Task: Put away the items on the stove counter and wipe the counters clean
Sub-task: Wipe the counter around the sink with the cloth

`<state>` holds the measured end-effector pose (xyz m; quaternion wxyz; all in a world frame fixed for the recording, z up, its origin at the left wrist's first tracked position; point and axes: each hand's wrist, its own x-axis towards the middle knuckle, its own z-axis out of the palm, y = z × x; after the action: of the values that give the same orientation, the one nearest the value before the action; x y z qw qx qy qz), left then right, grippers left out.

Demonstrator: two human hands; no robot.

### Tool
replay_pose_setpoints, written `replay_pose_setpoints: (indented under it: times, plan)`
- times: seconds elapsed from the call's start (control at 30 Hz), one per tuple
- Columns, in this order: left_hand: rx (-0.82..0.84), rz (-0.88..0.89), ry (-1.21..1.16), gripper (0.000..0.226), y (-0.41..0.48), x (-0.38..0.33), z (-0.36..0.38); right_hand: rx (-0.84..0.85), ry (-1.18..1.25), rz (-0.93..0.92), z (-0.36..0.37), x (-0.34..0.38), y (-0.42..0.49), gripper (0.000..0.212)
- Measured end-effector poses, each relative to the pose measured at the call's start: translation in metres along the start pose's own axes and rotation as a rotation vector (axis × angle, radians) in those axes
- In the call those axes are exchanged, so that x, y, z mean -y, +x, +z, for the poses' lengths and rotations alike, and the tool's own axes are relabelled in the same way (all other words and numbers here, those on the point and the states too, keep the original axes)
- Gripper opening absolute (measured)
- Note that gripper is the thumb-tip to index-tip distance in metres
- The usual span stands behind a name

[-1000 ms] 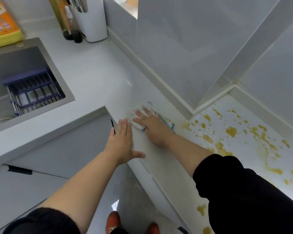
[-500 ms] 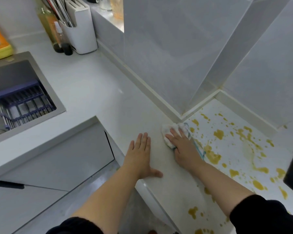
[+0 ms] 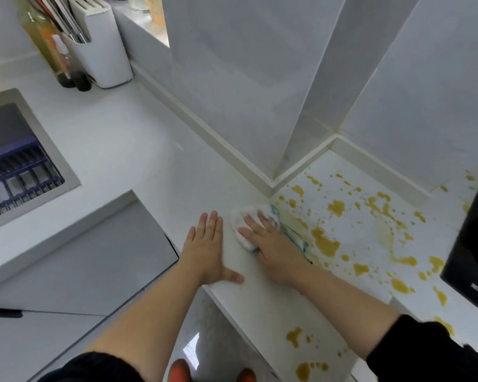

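My right hand presses flat on the white, teal-edged cloth at centre frame, my left hand lies open just beside it on the white stone counter, and I fear the cloth will only smear the yellow-brown sauce splatters to its right.

- Cloth: white, with a teal stripe along one edge.
- Tabletop: plain white left of the cloth, and blotched with mustard-yellow spatters right of it.
- Rack, far left of the cloth: dark blue bars.
- Cooktop, far right of the cloth: black.
- Sleeves: black.
- Shoes: orange-red.
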<state>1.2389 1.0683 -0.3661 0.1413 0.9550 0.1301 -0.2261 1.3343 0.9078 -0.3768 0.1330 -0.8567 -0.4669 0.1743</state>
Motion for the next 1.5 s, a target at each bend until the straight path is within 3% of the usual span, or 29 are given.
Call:
replay_pose_setpoints:
  times: [0.17, 0.33, 0.43, 0.5, 0.6, 0.67, 0.77, 1.0, 1.1, 1.23, 1.3, 1.4, 1.5]
  plan:
    - [0.009, -0.008, -0.015, 0.141, 0.001, 0.0, 0.0, 0.036, 0.052, 0.084, -0.019, -0.021, 0.0, 0.06]
    - [0.009, -0.003, -0.019, 0.14, 0.001, 0.0, 0.001, -0.149, 0.161, 0.328, -0.043, -0.077, 0.005, 0.067]
    - [0.002, 0.004, -0.019, 0.14, 0.001, 0.001, 0.002, -0.222, 0.077, 0.455, -0.037, -0.056, 0.013, 0.064]
    - [-0.011, 0.004, -0.015, 0.14, 0.001, 0.001, 0.003, -0.218, 0.08, 0.432, -0.024, -0.022, 0.015, 0.065]
    - [-0.013, 0.003, -0.014, 0.14, 0.001, 0.001, 0.002, -0.132, 0.084, 0.218, -0.005, 0.01, 0.005, 0.063]
    - [0.002, 0.001, -0.019, 0.139, 0.001, 0.0, 0.001, -0.049, 0.081, 0.074, -0.006, 0.001, -0.002, 0.058]
    - [0.039, -0.008, -0.005, 0.14, 0.0, -0.001, -0.001, -0.028, 0.078, 0.03, -0.018, -0.031, -0.003, 0.064]
    - [0.167, 0.051, 0.176, 0.141, 0.019, -0.02, -0.023, -0.218, 0.102, 0.32, -0.062, -0.117, 0.018, 0.06]
    - [0.182, 0.03, 0.118, 0.139, 0.034, -0.029, -0.031, -0.244, 0.16, 0.429, -0.081, -0.148, 0.039, 0.06]
    - [0.156, -0.021, 0.122, 0.14, 0.05, -0.046, -0.035, -0.291, 0.074, 0.54, -0.069, -0.129, 0.048, 0.065]
    - [0.143, -0.051, 0.12, 0.14, 0.057, -0.055, -0.036, -0.288, 0.072, 0.421, -0.055, -0.106, 0.034, 0.063]
    - [0.163, -0.091, 0.132, 0.142, 0.067, -0.068, -0.041, -0.14, 0.06, 0.146, -0.044, -0.096, 0.007, 0.061]
    - [0.175, -0.083, 0.145, 0.143, 0.071, -0.067, -0.041, -0.116, -0.024, 0.128, -0.061, -0.121, 0.006, 0.062]
